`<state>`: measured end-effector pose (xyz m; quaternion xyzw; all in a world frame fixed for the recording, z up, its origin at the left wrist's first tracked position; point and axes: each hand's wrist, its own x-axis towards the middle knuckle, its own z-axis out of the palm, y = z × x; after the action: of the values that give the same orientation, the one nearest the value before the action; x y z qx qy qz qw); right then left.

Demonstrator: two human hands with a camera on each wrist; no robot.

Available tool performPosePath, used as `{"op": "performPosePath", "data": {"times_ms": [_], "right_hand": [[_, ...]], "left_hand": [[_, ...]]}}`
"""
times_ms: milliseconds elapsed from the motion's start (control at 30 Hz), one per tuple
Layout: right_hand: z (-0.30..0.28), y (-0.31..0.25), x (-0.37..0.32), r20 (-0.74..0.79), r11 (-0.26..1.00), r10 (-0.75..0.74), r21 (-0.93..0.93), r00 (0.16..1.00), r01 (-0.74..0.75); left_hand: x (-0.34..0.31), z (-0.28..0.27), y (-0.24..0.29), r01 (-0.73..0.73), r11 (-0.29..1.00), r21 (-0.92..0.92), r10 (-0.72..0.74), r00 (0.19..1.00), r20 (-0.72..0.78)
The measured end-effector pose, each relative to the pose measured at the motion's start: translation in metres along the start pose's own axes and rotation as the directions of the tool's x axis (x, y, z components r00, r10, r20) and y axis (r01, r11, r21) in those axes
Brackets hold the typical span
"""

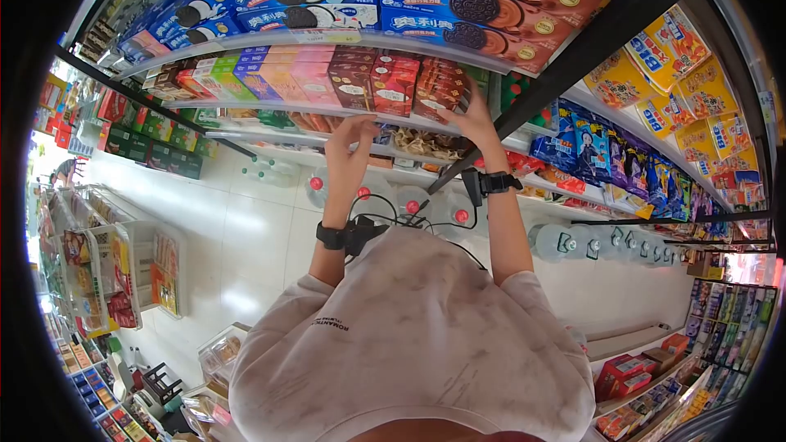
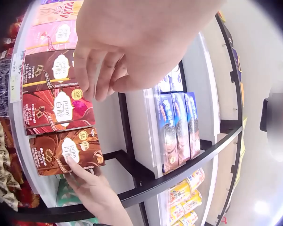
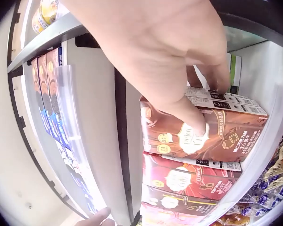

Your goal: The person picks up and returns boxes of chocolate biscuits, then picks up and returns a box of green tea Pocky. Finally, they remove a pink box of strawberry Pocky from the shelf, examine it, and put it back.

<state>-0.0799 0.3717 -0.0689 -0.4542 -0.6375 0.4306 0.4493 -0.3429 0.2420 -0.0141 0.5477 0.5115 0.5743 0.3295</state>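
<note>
One brown box (image 3: 203,136) on shelf (image 1: 270,105), pinched by right hand (image 3: 170,61).

This is a shop aisle with a white tiled floor (image 1: 246,229) that shines under the light. White shelves (image 1: 246,42) on black uprights (image 1: 565,74) run along it and are full of coloured packages. Large water bottles (image 1: 606,244) stand in a row on the floor below them. At the left stands a wire rack (image 1: 123,266), and beyond it is a bright area (image 1: 37,160) of strong light.
</note>
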Motion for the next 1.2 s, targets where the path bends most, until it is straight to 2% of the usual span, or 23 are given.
{"op": "performPosePath", "data": {"times_ms": [133,233,267,333,467,533,567,667,800,833,933,967,1067,1200], "right_hand": [[-0.005,-0.006,0.006,0.028,0.991,-0.012,-0.134,1.0,0.015],[-0.002,-0.023,0.007,0.02,0.988,-0.059,-0.141,0.998,0.061],[-0.002,-0.029,0.007,0.02,0.974,-0.094,-0.206,0.995,0.096],[-0.002,-0.05,0.006,0.042,0.928,-0.158,-0.335,0.986,0.163],[-0.005,-0.076,0.015,0.129,0.849,-0.157,-0.489,0.979,0.201],[-0.005,-0.088,0.017,0.153,0.785,-0.142,-0.585,0.978,0.205],[-0.006,-0.092,0.019,0.189,0.711,-0.204,-0.646,0.961,0.278],[-0.01,-0.083,0.035,0.29,0.669,-0.195,-0.659,0.937,0.343],[-0.019,-0.078,0.057,0.312,0.639,0.073,-0.744,0.947,0.195],[-0.021,-0.078,0.061,0.306,0.682,0.112,-0.715,0.945,0.151],[-0.02,-0.079,0.065,0.328,0.669,0.081,-0.718,0.941,0.192],[-0.019,-0.079,0.064,0.341,0.677,0.026,-0.697,0.94,0.235],[-0.018,-0.079,0.063,0.342,0.635,0.037,-0.734,0.939,0.242],[-0.021,-0.079,0.062,0.358,0.675,0.053,-0.701,0.932,0.23]], "left_hand": [[0.0,-0.002,0.001,0.052,0.998,0.021,-0.052,0.999,0.008],[-0.001,-0.005,0.002,0.071,0.997,0.007,-0.071,0.997,-0.003],[0.0,-0.006,0.0,0.076,0.997,-0.001,-0.076,0.997,-0.005],[-0.001,-0.008,-0.006,0.095,0.995,-0.024,-0.095,0.995,-0.018],[-0.005,-0.012,-0.006,0.021,1.0,-0.016,-0.022,0.999,-0.049],[-0.007,-0.012,-0.005,0.037,0.999,-0.024,-0.039,0.997,-0.072],[-0.009,-0.012,-0.005,0.048,0.997,-0.053,-0.053,0.995,-0.084],[-0.013,-0.016,-0.006,0.09,0.99,-0.104,-0.101,0.989,-0.105],[-0.018,-0.021,-0.01,0.122,0.989,-0.083,-0.131,0.985,-0.112],[-0.019,-0.021,-0.012,0.119,0.99,-0.075,-0.127,0.985,-0.118],[-0.02,-0.023,-0.015,0.127,0.989,-0.07,-0.136,0.982,-0.131],[-0.02,-0.023,-0.015,0.13,0.987,-0.093,-0.142,0.981,-0.134],[-0.021,-0.024,-0.015,0.147,0.981,-0.126,-0.163,0.978,-0.129],[-0.019,-0.025,-0.014,0.16,0.982,-0.103,-0.173,0.976,-0.133]]}}
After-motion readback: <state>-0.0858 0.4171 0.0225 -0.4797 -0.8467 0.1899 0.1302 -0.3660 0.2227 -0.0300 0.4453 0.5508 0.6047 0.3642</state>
